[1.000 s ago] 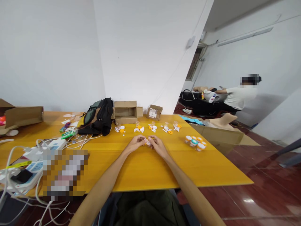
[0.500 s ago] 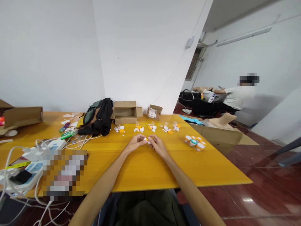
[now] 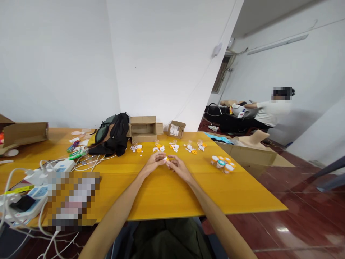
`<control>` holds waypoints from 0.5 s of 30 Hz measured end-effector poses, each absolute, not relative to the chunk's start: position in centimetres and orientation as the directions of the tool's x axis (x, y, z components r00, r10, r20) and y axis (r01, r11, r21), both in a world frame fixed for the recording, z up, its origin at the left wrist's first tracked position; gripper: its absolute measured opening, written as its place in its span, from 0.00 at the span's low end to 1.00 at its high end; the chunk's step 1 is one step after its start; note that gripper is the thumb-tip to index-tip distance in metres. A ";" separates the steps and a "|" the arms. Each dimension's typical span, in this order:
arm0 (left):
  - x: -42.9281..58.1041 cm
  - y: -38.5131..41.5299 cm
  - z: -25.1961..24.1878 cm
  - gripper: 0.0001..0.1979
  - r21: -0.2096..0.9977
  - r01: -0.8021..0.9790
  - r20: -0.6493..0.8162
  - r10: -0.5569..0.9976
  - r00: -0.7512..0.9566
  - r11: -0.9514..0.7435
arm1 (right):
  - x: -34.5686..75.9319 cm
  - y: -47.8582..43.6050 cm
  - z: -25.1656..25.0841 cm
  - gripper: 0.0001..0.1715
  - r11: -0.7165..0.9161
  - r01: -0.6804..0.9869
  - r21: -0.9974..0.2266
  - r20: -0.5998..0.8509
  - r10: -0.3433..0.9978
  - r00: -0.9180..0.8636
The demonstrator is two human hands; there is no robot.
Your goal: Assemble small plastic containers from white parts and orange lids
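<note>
Above the middle of the table, my left hand (image 3: 154, 162) and my right hand (image 3: 179, 167) meet with fingers curled around a small orange-and-white lid (image 3: 166, 158). Both hands pinch it between thumb and fingertips. Fingers cover much of it, so I cannot tell whether a jar is under it. Just beyond my hands lie little groups of loose white and orange parts (image 3: 159, 148), with small clear cups (image 3: 175, 141) behind them. To the right of my hands stands a cluster of small clear jars with orange, white and teal lids (image 3: 221, 163).
An open cardboard box (image 3: 143, 128), a smaller box (image 3: 176, 129) and a black backpack (image 3: 116, 133) stand along the wall. Power strips (image 3: 40, 196), cables and a blurred flat device (image 3: 77, 199) lie at left. A person (image 3: 265, 111) sits in the background at right.
The held lid has shifted slightly and tilted between my fingers. My right thumb and fingers have moved a little around it. The view has moved very slightly.
</note>
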State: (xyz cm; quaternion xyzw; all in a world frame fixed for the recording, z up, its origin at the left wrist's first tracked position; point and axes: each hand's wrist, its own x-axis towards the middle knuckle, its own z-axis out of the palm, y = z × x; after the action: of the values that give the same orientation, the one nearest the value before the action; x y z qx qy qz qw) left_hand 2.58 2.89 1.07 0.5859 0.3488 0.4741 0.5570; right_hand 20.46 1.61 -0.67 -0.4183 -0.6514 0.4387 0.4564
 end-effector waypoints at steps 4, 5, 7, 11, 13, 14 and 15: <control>2.5 2.8 1.2 0.26 0.980 -0.149 0.177 0.931 0.321 -0.135 | 20.3 1.5 -0.6 0.34 0.362 0.146 -0.921 0.303 0.898 -0.318; 2.5 2.7 1.2 0.26 0.978 -0.159 0.179 0.928 0.326 -0.133 | 20.2 1.4 -0.6 0.34 0.382 0.154 -0.911 0.317 0.889 -0.329; 2.5 2.8 1.1 0.28 0.976 -0.176 0.179 0.925 0.336 -0.125 | 20.0 1.3 -0.7 0.32 0.417 0.177 -0.891 0.343 0.876 -0.339; 2.7 3.0 0.6 0.28 0.977 -0.181 0.169 0.919 0.356 -0.110 | 20.2 1.2 -0.6 0.25 0.474 0.213 -0.854 0.398 0.860 -0.319; 2.8 3.1 0.3 0.26 0.979 -0.155 0.181 0.915 0.360 -0.132 | 20.8 1.2 -0.6 0.21 0.475 0.247 -0.845 0.398 0.866 -0.302; 2.9 3.2 0.2 0.25 0.980 -0.131 0.190 0.914 0.358 -0.153 | 21.4 1.1 -0.7 0.20 0.466 0.274 -0.841 0.388 0.874 -0.294; 2.9 3.2 0.1 0.24 0.980 -0.097 0.198 0.914 0.354 -0.175 | 22.2 1.1 -0.7 0.19 0.453 0.307 -0.837 0.380 0.885 -0.270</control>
State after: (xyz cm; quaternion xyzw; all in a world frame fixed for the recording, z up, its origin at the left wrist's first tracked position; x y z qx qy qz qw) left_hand 2.94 3.24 0.06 0.6129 0.3333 0.4601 0.5492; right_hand 22.17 1.09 -0.72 -0.4095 -0.7274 0.3251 0.4444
